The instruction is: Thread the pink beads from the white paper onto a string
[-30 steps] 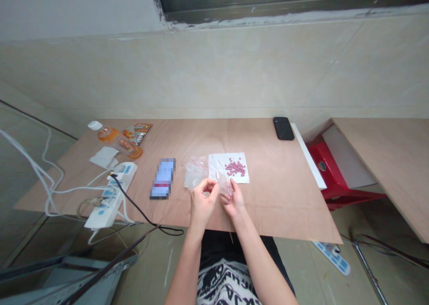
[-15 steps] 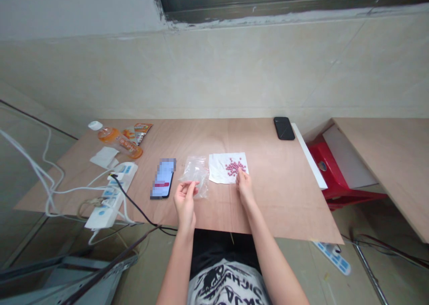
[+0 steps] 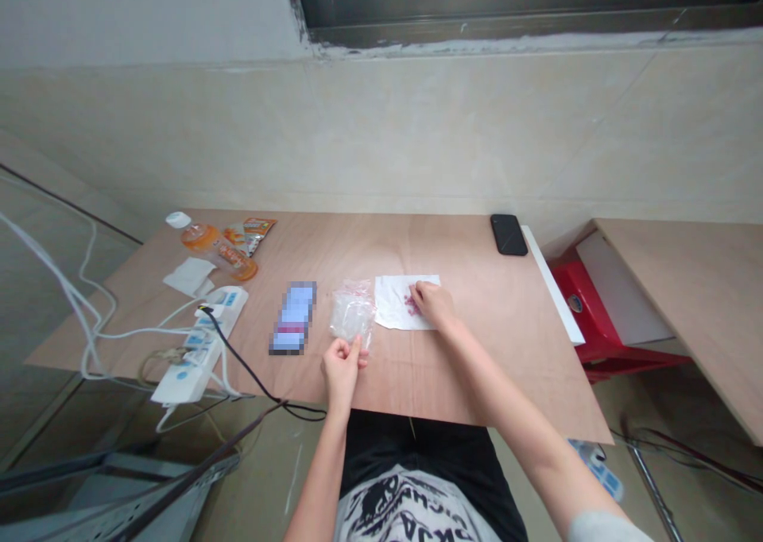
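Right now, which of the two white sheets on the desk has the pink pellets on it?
The sheet with the pellets under the right hand, beside the clear plastic bag. The other white sheet, by the orange drink bottle, has none.

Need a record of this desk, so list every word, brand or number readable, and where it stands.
Nothing here reads clearly enough to quote.
Clear plastic bottle of orange drink: label too small.
Orange foil snack packet: print too small.
White plastic power strip: blue markings too small.
Black-and-white printed T-shirt: lettering upside down, unreadable.
Blue pixelated oblong: blurred.
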The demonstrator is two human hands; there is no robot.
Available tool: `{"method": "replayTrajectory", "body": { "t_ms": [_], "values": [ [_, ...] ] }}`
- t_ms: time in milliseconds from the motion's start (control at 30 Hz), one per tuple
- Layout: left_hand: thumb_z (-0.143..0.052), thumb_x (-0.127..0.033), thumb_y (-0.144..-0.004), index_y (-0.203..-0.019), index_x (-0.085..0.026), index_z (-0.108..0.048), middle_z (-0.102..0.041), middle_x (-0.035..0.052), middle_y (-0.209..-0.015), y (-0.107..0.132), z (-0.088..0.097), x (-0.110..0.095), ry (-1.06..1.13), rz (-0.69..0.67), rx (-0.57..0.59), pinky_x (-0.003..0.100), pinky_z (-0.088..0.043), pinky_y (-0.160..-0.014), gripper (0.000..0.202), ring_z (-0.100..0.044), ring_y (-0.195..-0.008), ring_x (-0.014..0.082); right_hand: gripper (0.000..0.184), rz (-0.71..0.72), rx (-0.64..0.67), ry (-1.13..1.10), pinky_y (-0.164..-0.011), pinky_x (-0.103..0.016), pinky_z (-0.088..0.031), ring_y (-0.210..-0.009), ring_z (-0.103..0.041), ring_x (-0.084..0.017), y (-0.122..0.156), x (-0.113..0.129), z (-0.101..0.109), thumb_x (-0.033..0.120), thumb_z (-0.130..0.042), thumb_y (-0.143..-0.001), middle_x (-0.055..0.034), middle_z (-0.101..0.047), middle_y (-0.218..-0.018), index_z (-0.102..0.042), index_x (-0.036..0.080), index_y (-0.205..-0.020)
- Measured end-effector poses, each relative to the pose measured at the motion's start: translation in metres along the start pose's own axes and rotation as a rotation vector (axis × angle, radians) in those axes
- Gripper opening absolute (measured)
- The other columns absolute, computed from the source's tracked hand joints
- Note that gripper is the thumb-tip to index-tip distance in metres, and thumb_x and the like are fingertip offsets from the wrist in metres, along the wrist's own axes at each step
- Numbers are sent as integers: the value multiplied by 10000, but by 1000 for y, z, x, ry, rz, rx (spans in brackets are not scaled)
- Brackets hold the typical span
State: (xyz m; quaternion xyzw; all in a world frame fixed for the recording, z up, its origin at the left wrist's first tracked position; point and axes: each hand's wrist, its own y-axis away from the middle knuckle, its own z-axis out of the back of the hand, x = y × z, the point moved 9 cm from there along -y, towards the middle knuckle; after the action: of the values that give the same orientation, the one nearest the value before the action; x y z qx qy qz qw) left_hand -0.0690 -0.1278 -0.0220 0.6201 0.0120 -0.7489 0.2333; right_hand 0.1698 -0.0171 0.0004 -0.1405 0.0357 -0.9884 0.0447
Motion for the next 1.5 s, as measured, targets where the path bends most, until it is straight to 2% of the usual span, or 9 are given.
{"method": "replayTrajectory", "body": {
  "t_ms": [100, 200, 300, 367, 533, 667, 867, 1267, 1500],
  "values": [
    [-580, -483, -760, -580, -208, -365, -626, -15, -529, 8, 2, -23, -167, -122, -27, 206, -427, -436, 393, -612, -449, 144, 331, 37, 32, 63, -598, -240, -308, -750, -596, -149, -1, 1, -5, 334, -342, -960, -63, -655, -882, -598, 180, -819],
    [-561, -414, -799, -640, -201, -476, -622, -17, -593, 20, -6, -68, -380, -422, -69, 216, -453, -540, 279, -613, -536, 128, 335, 55, 60, 100, -599, -241, -323, -757, -600, -152, 1, 2, -8, 338, -322, -967, -67, -641, -936, -602, 182, -872],
    [-525, -341, -842, -763, -191, -564, -646, 13, -709, 30, -31, -109, -540, -722, -34, 247, -474, -657, 174, -625, -670, 144, 338, 64, 75, 122, -606, -239, -336, -769, -601, -159, 2, 4, -9, 342, -309, -969, -77, -627, -973, -603, 183, -916],
    [-494, -316, -866, -914, -185, -592, -669, 56, -888, 28, -58, -122, -653, -852, 73, 294, -475, -783, 170, -625, -856, 180, 332, 68, 82, 133, -604, -237, -337, -766, -600, -161, 3, 5, -10, 340, -308, -969, -83, -621, -983, -599, 183, -937],
    [-515, -376, -842, -1265, -132, -478, -448, 158, -1370, 0, -122, -97, -1111, -895, 365, 436, -367, -1003, 490, -443, -1228, 299, 323, 104, 52, 127, -599, -233, -327, -766, -591, -154, 3, 9, -12, 348, -313, -968, -75, -612, -979, -590, 183, -942],
    [-486, -464, -839, -1392, -90, -312, -265, 186, -1477, -20, -143, -66, -1259, -814, 503, 447, -256, -1086, 690, -271, -1352, 310, 336, 123, -3, 108, -586, -231, -304, -764, -577, -145, 5, 9, -10, 369, -311, -965, -63, -608, -959, -589, 186, -919],
    [-395, -567, -848, -1430, -139, -244, -205, 156, -1505, -31, -153, -54, -1274, -801, 565, 479, -198, -1102, 737, -162, -1385, 329, 344, 138, -50, 79, -570, -230, -275, -750, -549, -135, 7, 8, -7, 371, -323, -956, -64, -599, -923, -601, 184, -879],
    [-330, -612, -846, -1439, -153, -225, -184, 142, -1514, -35, -156, -50, -1284, -752, 575, 478, -177, -1107, 757, -142, -1389, 331, 343, 212, -90, -43, -669, -216, -334, -845, -530, -156, 13, 16, 2, 358, -334, -950, -77, -591, -918, -618, 183, -866],
    [-344, -610, -842, -1437, -134, -222, -165, 150, -1516, -35, -157, -50, -1301, -738, 589, 465, -168, -1112, 771, -110, -1396, 324, 323, -77, -248, -70, -766, -264, -352, -946, -496, -205, 1, -32, 23, 302, -337, -939, -97, -571, -1047, -602, 170, -1069]
  ]
}}
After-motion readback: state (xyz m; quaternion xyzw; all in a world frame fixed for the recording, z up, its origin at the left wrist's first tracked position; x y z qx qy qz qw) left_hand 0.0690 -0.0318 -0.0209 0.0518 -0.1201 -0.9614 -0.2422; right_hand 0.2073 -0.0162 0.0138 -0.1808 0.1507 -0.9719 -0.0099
